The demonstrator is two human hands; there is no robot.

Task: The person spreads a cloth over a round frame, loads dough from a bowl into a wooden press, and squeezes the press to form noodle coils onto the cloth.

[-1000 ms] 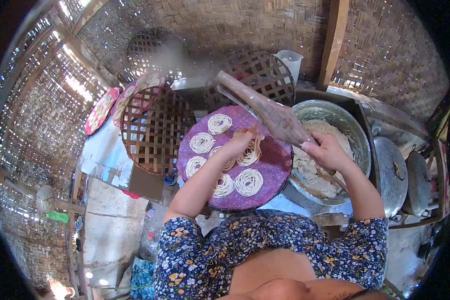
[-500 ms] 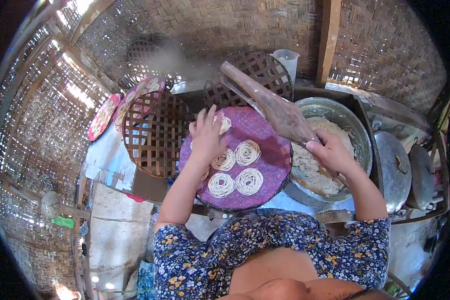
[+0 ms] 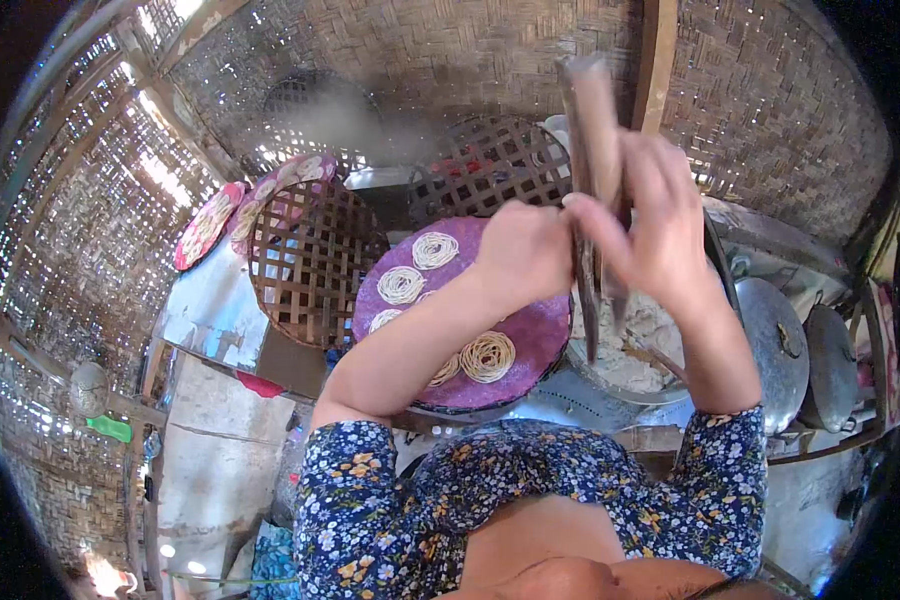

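A wooden press [image 3: 595, 150] with two long arms stands nearly upright before me, its top blurred by motion. My left hand [image 3: 528, 250] is closed at its left side, with the fingertips hidden. On the other side, my right hand [image 3: 665, 220] has its fingers raised and its thumb stretched across to the wood. Beneath my left forearm lies a round tray covered in purple cloth [image 3: 520, 330], which holds several pale noodle coils [image 3: 488, 357]. A large metal basin [image 3: 620, 392] of soft white dough [image 3: 650, 330] sits below my right hand, partly hidden by it.
Open-weave bamboo trays [image 3: 315, 265] lean at the left and back. Farther left are pink rounds with more coils [image 3: 208, 228]. Metal lids [image 3: 770, 335] rest at the right. Woven bamboo walls [image 3: 450, 60] enclose the space, and some steam drifts at the back.
The press has swung from a slant to nearly upright. My left hand has left the coils and moved right to the press. My right hand has risen and loosened from its grip.
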